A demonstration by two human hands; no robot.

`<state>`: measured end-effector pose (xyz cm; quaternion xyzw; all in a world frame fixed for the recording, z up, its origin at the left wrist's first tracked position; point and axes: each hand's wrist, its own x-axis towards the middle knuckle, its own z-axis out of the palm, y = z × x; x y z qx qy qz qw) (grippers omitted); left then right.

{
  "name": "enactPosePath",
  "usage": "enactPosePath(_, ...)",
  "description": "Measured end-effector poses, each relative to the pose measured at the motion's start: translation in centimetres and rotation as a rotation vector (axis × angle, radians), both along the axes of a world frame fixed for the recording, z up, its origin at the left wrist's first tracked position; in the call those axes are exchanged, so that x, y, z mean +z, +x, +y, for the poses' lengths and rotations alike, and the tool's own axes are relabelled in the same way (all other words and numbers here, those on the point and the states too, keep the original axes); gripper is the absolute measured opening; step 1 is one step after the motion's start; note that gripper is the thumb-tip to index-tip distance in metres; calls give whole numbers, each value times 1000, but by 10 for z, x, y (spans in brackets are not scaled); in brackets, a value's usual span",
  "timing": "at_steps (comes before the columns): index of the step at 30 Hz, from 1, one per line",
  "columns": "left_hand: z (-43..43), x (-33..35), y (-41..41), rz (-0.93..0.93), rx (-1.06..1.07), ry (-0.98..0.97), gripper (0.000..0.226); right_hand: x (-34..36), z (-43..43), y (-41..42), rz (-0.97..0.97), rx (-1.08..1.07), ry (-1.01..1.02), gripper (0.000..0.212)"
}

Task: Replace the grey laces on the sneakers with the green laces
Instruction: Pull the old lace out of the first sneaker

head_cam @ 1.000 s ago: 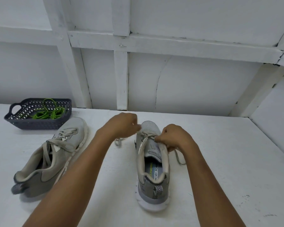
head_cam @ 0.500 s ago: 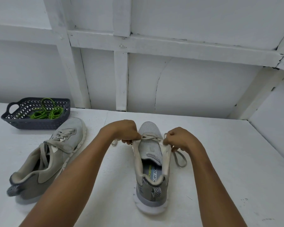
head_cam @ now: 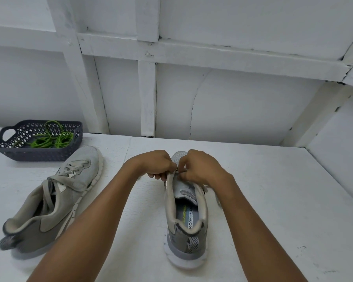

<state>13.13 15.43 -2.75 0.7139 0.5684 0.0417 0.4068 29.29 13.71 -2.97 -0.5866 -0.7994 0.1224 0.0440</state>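
A grey sneaker (head_cam: 186, 218) stands in the middle of the white table, heel toward me, toe away. My left hand (head_cam: 157, 164) and my right hand (head_cam: 202, 167) meet over its lacing, fingers curled and pinching the grey lace (head_cam: 177, 171) at the eyelets. Most of that lace is hidden under my hands. The second grey sneaker (head_cam: 51, 200) lies to the left, tipped on its side, still laced in grey. The green laces (head_cam: 49, 138) lie bunched in a dark basket (head_cam: 39, 154) at the back left.
The white table (head_cam: 273, 200) runs to a white panelled wall at the back and a side wall on the right. The basket stands just behind the left sneaker's toe.
My hands have come together over the sneaker's lacing from being spread apart on either side. The loose lace loop on the right is now drawn in.
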Motion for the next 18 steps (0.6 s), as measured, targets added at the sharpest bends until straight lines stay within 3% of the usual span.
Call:
enactPosePath(13, 0, -4, -4, -69, 39, -36, 24, -16, 9, -4, 41, -28, 80, 8)
enactPosePath(15, 0, -5, -6, -88, 45, -46, 23, -18, 8, 2, 150, -122, 149, 5)
enactPosePath(18, -1, -7, -11, -106, 52, -51, 27, -19, 10, 24, 410, -472, 263, 8)
